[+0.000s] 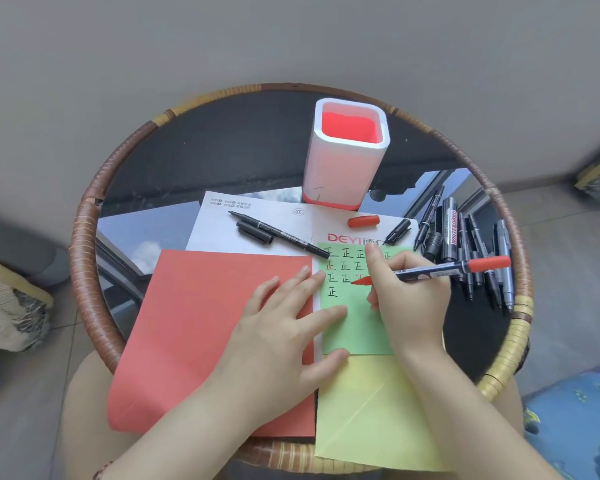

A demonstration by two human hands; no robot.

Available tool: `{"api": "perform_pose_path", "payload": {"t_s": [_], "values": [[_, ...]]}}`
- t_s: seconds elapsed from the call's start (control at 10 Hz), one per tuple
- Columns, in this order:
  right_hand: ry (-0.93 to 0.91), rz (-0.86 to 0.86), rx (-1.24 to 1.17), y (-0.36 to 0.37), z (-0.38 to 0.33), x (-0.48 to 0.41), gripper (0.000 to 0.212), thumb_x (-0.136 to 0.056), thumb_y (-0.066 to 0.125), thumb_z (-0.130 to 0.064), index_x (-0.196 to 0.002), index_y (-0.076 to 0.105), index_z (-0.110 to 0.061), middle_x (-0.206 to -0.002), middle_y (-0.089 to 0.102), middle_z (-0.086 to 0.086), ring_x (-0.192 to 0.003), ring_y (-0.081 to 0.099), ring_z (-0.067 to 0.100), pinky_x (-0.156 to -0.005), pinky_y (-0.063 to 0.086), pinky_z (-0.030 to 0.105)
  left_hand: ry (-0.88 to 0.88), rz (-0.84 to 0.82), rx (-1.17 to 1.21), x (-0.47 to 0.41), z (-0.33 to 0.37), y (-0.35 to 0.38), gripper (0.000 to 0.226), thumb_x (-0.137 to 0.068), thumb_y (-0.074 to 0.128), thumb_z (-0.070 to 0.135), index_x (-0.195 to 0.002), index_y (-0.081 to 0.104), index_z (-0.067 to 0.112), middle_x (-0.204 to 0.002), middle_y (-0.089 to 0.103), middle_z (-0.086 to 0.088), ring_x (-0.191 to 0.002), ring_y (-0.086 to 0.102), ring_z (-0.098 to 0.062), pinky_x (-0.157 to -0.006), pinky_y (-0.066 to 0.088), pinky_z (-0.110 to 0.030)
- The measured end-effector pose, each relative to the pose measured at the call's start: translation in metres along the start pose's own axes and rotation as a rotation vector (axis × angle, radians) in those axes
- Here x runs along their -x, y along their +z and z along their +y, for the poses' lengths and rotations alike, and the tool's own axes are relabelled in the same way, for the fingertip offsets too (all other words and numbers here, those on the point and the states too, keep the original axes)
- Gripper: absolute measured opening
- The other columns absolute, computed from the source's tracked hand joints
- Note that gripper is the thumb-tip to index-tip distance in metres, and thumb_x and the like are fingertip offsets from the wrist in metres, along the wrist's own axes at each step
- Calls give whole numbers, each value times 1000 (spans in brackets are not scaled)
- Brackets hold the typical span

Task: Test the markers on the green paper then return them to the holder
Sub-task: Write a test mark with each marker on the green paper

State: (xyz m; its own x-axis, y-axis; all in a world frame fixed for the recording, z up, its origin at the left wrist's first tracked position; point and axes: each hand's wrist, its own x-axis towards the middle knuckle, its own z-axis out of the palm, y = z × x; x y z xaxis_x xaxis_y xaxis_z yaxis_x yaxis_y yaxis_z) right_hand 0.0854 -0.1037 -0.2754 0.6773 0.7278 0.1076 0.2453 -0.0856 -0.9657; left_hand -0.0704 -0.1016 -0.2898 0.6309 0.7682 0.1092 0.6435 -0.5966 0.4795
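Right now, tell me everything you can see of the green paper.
The green paper is a matt rectangle lying flat, top over a white sheet, bottom edge meeting a yellow sheet. Rows of black and reddish marks fill its upper part. The left hand presses its left edge; the right hand rests on it, its red marker touching the paper tip-down.

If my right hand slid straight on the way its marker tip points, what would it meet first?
Probably the left hand: its fingertips lie on the green paper just beyond the red marker tip.
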Motion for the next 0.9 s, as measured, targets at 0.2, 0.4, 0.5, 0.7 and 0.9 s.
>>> {"api": "perform_pose_path", "payload": {"t_s": [0.2,0.4,0.5,0.7,0.9], "values": [[-85,-26,69,3,6,1,40,-79,61,-7,-45,43,2,-32,43,-2,-34,41,6,-43,34,13,-3,-10,1,0,1,-1,43,-75,47,55,-108,66,34,-135,52,-4,-129,43,-18,-105,20,-35],[-106,-69,76,4,10,0,37,-79,61,-8,-46,47,-2,-35,47,-2,-37,46,5,-48,37,13,2,-7,-1,0,2,-1,42,-75,47,54,-107,66,34,-135,52,-4,-129,42,-18,-105,20,-34],[-117,-71,87,5,6,0,33,-79,61,-7,-50,49,4,-44,51,20,-38,46,6,-48,37,12,1,-3,5,0,2,-1,42,-75,47,54,-107,66,35,-135,52,-3,-130,41,-17,-105,20,-35],[-131,-62,130,6,7,0,34,-79,62,-10,-49,48,2,-43,49,18,-41,48,13,-53,40,24,-4,-6,9,0,2,-1,42,-76,47,54,-108,66,34,-136,52,-3,-130,42,-18,-105,21,-35],[-127,-38,142,6,7,0,32,-71,55,-22,-48,48,0,-39,49,10,-48,54,33,-53,43,31,-6,-9,11,0,2,-1,43,-75,47,55,-109,65,35,-136,51,-3,-130,41,-17,-104,21,-36]]}}
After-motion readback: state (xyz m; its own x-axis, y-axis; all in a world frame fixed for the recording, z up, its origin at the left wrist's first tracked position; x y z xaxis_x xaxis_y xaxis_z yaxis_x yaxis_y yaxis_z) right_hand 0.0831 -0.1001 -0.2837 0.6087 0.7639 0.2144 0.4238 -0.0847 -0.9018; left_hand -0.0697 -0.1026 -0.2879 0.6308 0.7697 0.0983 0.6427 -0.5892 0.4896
